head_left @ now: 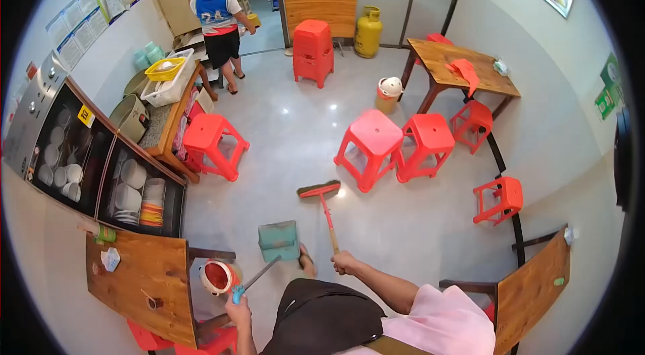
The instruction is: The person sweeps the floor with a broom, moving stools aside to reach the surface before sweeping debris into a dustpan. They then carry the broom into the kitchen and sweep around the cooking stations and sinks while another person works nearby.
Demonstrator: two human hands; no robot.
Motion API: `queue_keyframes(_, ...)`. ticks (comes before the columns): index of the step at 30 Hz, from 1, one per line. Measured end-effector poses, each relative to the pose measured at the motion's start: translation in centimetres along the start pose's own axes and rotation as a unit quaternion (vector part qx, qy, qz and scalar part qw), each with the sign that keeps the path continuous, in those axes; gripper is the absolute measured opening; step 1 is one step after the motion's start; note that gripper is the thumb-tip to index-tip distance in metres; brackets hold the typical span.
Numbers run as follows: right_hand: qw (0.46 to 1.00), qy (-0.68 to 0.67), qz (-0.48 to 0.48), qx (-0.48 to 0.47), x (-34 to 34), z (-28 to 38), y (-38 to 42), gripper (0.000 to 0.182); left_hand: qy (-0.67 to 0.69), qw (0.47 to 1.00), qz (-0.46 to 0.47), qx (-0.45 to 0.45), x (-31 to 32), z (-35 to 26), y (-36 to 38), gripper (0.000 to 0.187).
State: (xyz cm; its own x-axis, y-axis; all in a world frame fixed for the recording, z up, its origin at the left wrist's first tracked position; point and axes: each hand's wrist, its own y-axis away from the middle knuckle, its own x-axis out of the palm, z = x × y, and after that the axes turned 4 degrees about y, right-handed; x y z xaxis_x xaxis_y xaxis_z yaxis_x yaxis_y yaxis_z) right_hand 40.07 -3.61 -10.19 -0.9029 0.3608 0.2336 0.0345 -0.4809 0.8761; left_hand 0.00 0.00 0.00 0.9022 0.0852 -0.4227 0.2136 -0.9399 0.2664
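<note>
My left hand (238, 311) is closed round the blue-ended handle of a dustpan. The green dustpan (278, 241) rests on the floor in front of my foot, its pan facing away from me. In my right hand (345, 263), the fingers wrap the wooden handle of a broom (320, 191). Its red head with dark bristles touches the floor ahead and to the right of the dustpan. I cannot make out any litter in the pan or by the bristles.
Red stools (374, 132) stand ahead right, another (216, 145) at left. A bucket (219, 277) sits beside the left table (141, 281). A dish cabinet (101, 153) lines the left wall. A person (220, 26) stands near the doorway; a yellow gas cylinder (368, 32) is at the back.
</note>
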Motion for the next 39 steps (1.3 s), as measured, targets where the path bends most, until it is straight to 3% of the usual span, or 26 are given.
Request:
queue_keyframes(2, 1.000, 0.016, 0.007, -0.009, 1.1, 2.0, 0.5, 0.015, 0.034, 0.998, -0.028, 0.036, -0.1, -0.5, -1.8, 0.021)
queue_keyframes(3, 0.998, 0.023, -0.049, 0.023, -5.0, 7.6, -1.1, 0.016, 0.046, 0.999, -0.001, 0.018, 8.6, -1.2, -5.0, 0.021)
queue_keyframes(5, 0.998, 0.002, -0.057, 0.021, -4.2, 11.5, -4.7, 0.017, 0.018, 0.996, -0.006, 0.086, 10.2, -3.9, -11.3, 0.020)
queue_keyframes(8, 0.998, 0.021, -0.035, 0.038, -3.6, 18.8, -7.0, 0.021, -0.022, 1.000, 0.008, 0.020, 12.9, -7.2, -20.6, 0.026)
queue_keyframes(11, 0.999, -0.015, 0.014, 0.049, -3.8, 25.3, -11.4, 0.020, -0.055, 0.997, 0.028, 0.051, 17.5, -10.0, -29.9, 0.033)
queue_keyframes(12, 0.998, 0.052, -0.011, 0.022, -3.2, 27.5, -12.2, 0.019, -0.074, 0.996, 0.030, 0.041, 19.0, -10.4, -32.8, 0.033)
queue_keyframes(14, 0.997, -0.070, 0.021, 0.027, -2.8, 31.6, -11.9, 0.017, -0.088, 0.995, 0.044, 0.021, 21.3, -14.0, -36.5, 0.032)
queue_keyframes(16, 0.985, -0.166, 0.043, -0.007, -1.9, 36.0, -10.3, 0.019, -0.081, 0.995, 0.065, 0.005, 23.3, -20.6, -38.1, 0.031)
queue_keyframes(22, 0.897, -0.412, 0.144, -0.065, -5.1, 48.1, -10.5, 0.021, -0.032, 0.997, 0.056, 0.033, 30.2, -23.4, -48.6, 0.024)
queue_keyframes(25, 0.892, -0.406, 0.142, -0.139, -7.4, 55.4, -14.5, 0.022, 0.028, 0.996, 0.085, -0.022, 33.6, -29.2, -51.8, 0.021)
queue_keyframes(29, 0.882, -0.438, 0.099, -0.141, -10.7, 67.6, -19.5, 0.019, 0.050, 0.994, 0.100, -0.010, 39.6, -35.3, -57.8, 0.020)
queue_keyframes(31, 0.877, -0.435, 0.066, -0.196, -13.7, 71.9, -24.1, 0.020, 0.046, 0.994, 0.100, 0.002, 40.9, -38.7, -58.3, 0.020)
queue_keyframes(37, 0.843, -0.496, 0.051, -0.199, -23.1, 84.5, -30.3, 0.022, 0.059, 0.994, 0.097, -0.003, 47.7, -42.2, -63.4, 0.020)
queue_keyframes(39, 0.825, -0.522, 0.037, -0.214, -26.2, 87.2, -31.6, 0.022, 0.016, 0.992, 0.114, 0.050, 50.5, -43.1, -67.0, 0.017)
